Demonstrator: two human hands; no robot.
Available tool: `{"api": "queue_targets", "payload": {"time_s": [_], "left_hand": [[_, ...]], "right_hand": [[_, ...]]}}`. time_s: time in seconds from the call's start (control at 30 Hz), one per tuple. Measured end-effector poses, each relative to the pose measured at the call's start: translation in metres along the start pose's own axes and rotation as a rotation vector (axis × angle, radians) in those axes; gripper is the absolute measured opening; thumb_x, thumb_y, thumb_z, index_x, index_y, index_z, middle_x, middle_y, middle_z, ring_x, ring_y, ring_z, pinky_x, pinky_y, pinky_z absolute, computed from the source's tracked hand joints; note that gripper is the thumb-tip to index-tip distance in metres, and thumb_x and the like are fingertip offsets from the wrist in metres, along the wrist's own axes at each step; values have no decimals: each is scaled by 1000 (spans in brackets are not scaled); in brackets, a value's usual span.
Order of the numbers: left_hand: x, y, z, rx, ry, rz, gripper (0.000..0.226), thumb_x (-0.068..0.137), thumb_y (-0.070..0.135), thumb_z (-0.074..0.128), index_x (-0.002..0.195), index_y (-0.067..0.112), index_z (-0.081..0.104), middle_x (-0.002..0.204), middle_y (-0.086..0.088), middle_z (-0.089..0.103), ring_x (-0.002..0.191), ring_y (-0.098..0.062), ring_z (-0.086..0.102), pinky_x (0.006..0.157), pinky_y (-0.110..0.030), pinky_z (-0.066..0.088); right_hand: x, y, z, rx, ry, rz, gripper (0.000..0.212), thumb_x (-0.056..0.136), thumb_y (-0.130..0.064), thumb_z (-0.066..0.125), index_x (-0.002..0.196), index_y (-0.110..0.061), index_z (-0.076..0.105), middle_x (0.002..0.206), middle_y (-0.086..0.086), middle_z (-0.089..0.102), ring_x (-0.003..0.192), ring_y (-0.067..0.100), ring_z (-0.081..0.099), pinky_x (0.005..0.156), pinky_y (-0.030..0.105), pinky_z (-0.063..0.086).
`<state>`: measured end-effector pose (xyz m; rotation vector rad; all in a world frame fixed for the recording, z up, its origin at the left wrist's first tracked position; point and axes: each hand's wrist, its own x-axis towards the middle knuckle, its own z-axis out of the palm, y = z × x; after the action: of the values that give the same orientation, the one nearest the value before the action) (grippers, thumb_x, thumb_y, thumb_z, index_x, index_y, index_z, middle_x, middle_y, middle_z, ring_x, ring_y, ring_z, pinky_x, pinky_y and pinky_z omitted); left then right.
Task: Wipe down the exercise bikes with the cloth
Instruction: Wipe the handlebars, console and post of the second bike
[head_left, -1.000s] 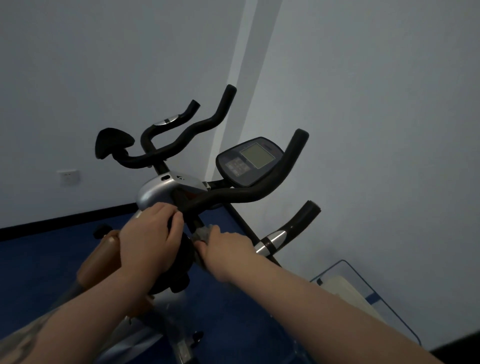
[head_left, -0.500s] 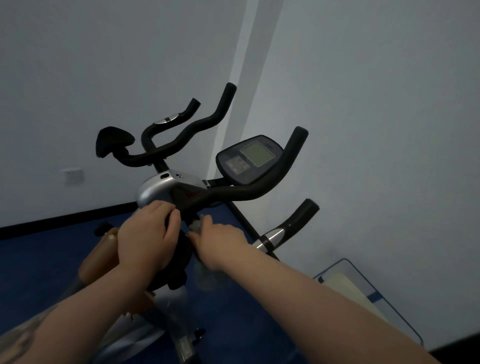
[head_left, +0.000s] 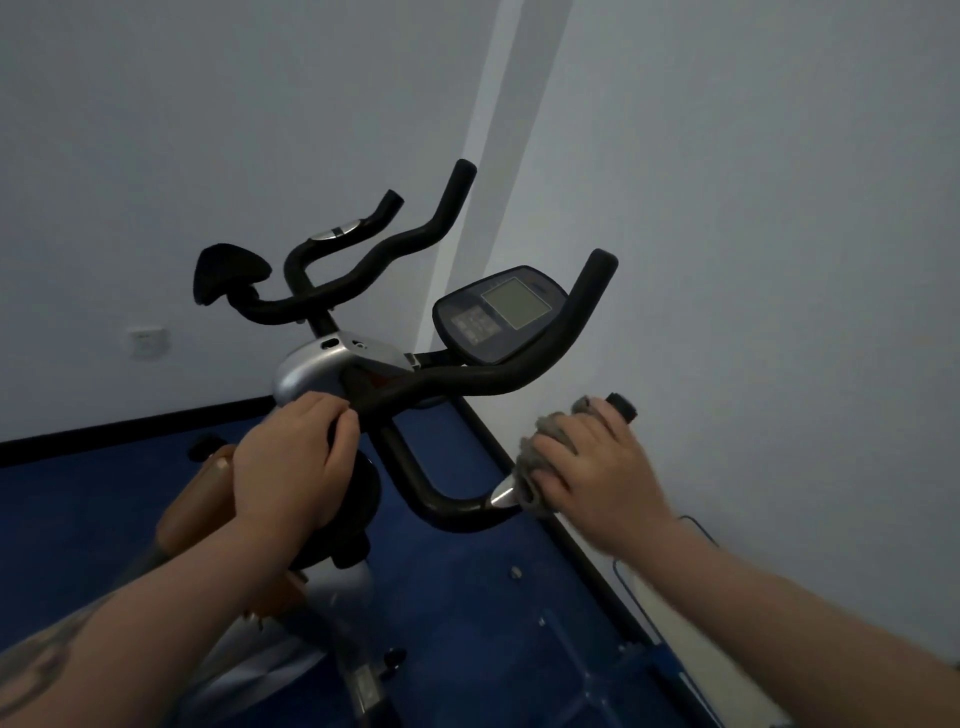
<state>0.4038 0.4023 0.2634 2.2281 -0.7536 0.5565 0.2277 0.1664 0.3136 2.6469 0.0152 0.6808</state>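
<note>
On curved black handlebar (head_left: 457, 506), crumpled grey cloth (head_left: 545, 441), right hand (head_left: 597, 467) gripping

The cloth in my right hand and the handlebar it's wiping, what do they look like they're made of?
Cloth: grey, soft woven or terry fabric, judging by its crumpled, fuzzy folds. Handlebar: matte black, probably foam or rubber sleeve over a tube; a shiny silver sensor plate looks like polished metal.

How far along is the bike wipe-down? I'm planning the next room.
Nothing shows as finished; wiped surfaces look no different here. In hand: the right hand grips the cloth around the lower right grip, while the left hand steadies the stem. Likely left: the console, upper bars and the second bike behind.
</note>
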Motion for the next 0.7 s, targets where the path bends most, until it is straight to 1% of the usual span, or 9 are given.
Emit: {"api": "queue_targets", "payload": {"time_s": [0.03,0.1,0.23,0.37,0.43,0.5,0.53,0.63,0.7], "left_hand": [[0,0,0,-1,-3,2,35,92,36,35,86,19,65,82,5,63,68,-13,55,52,-25,29],[-1,0,1,-3,-1,-1,34,92,35,36,87,19,66,83,6,63,68,-12,54,51,-24,29],[0,-1,1,-6,13,-6,23,95,27,46,87,18,66,83,4,63,68,-10,50,51,-21,26],[-2,1,1,-16,-2,-22,31,92,33,39,87,19,66,82,5,63,68,-13,55,53,-24,28],[-2,2,-1,-20,0,-28,31,92,34,38,87,20,66,81,6,63,69,-13,55,54,-24,30],[-2,4,-2,-25,-8,-43,25,93,31,43,88,20,65,81,7,62,69,-12,55,55,-25,31],[-3,5,-3,-31,-18,-44,20,94,28,47,88,21,64,81,7,62,68,-11,54,55,-25,32],[-8,3,-4,-85,-34,-116,16,96,24,48,90,21,62,80,7,61,67,-9,53,57,-25,34],[-11,1,-6,-158,-31,-262,20,97,26,42,97,19,61,78,7,59,65,-11,50,58,-26,34]], "right_hand": [[-3,-17,8,56,49,54,27,91,-29,52,97,-11,72,102,11,67,91,29,63,110,44,34],[-2,-21,9,85,44,-39,28,90,-30,52,96,-11,72,97,10,68,87,29,63,109,44,36],[11,36,-20,-155,-45,-251,31,94,-33,47,96,-15,72,91,6,69,82,26,65,107,44,37],[13,-2,-22,-124,-93,118,33,96,-28,43,89,-13,71,88,7,68,86,28,63,110,49,34],[20,-48,-12,-17,-111,196,36,96,-25,37,83,-13,69,80,6,65,75,28,60,94,46,44],[30,-90,-3,-9,-222,115,45,98,-28,23,87,-16,65,78,3,63,69,24,59,72,39,41],[32,-103,-3,17,-270,97,45,100,-33,21,92,-17,63,81,3,64,70,23,59,68,37,39],[34,-104,-6,96,-316,29,27,98,-41,47,101,-18,61,86,3,64,70,21,60,64,34,37],[33,-95,-9,124,-436,39,35,102,-42,31,111,-17,55,97,3,63,80,22,59,68,33,31]]}}
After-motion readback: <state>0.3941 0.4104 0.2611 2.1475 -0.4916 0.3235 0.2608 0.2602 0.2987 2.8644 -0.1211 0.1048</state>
